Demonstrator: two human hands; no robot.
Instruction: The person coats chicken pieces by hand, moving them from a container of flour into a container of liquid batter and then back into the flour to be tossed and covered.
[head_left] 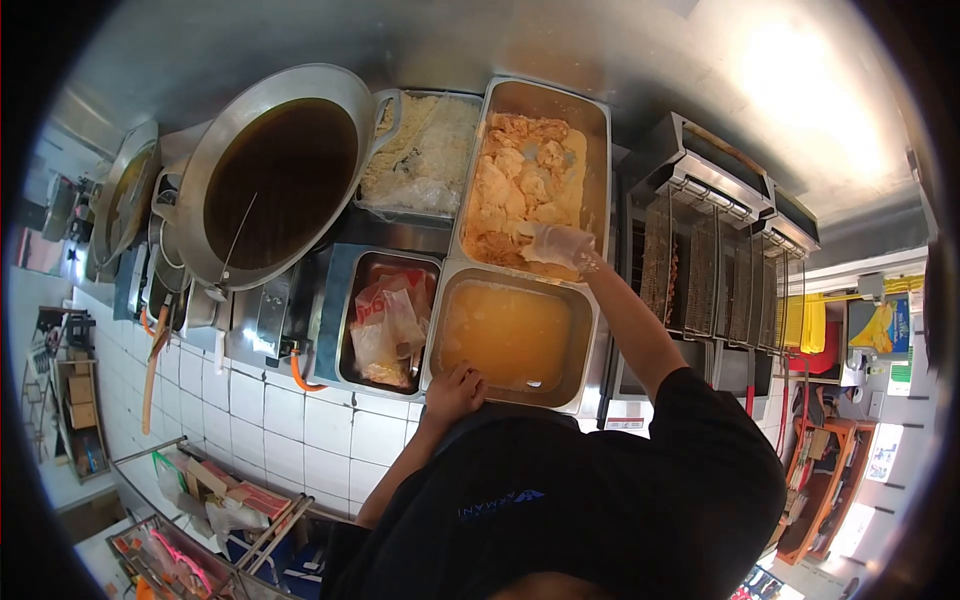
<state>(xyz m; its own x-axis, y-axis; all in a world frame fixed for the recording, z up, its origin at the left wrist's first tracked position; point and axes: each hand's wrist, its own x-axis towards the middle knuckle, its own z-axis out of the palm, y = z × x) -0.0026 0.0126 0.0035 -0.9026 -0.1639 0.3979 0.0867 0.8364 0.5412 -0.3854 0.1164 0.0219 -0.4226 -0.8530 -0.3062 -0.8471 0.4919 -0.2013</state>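
Observation:
In the head view, my right hand [560, 250], in a clear plastic glove, reaches into a deep metal tray [607, 150] of flour-coated pieces [515, 185]. Its fingertips are hard to make out against the coating. My bare left hand [457, 391] rests with curled fingers at the near left rim of a metal pan of yellowish liquid [512, 332]. That pan stands directly in front of the coated pieces. Left of it, a smaller metal pan [365, 262] holds a crumpled plastic bag [388, 320] with red print.
A large wok of dark oil [280, 180], with a thin probe in it, stands at the left. Behind the small pan is a tray of pale crumbs [420, 150]. Fryer baskets [710, 270] hang at the right. An orange hose [300, 372] loops below the counter.

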